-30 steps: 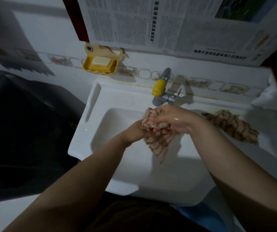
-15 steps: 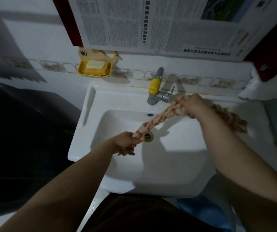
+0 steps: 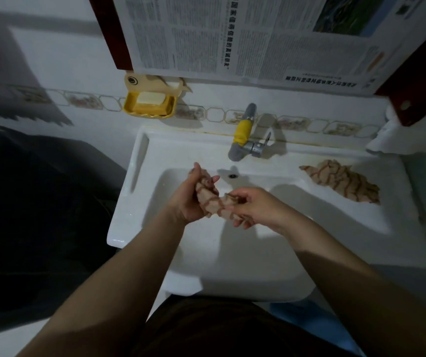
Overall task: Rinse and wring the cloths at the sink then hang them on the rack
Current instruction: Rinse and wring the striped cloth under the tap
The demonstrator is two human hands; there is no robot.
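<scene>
Head view: a twisted striped cloth (image 3: 210,200) runs between both hands above the basin of the white sink (image 3: 232,253). The left hand (image 3: 190,195) is closed around its upper end, the right hand (image 3: 254,206) closed around its lower end, the two hands close together. A second striped cloth (image 3: 342,180) lies bunched on the sink ledge beyond the right hand. The tap (image 3: 242,136) stands behind the hands, a yellow soap dish (image 3: 150,105) beyond the left hand.

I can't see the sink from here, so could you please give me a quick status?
Left hand and right hand both gripping twisted cloth over sink. Second cloth on right ledge. Nothing in the way.
</scene>
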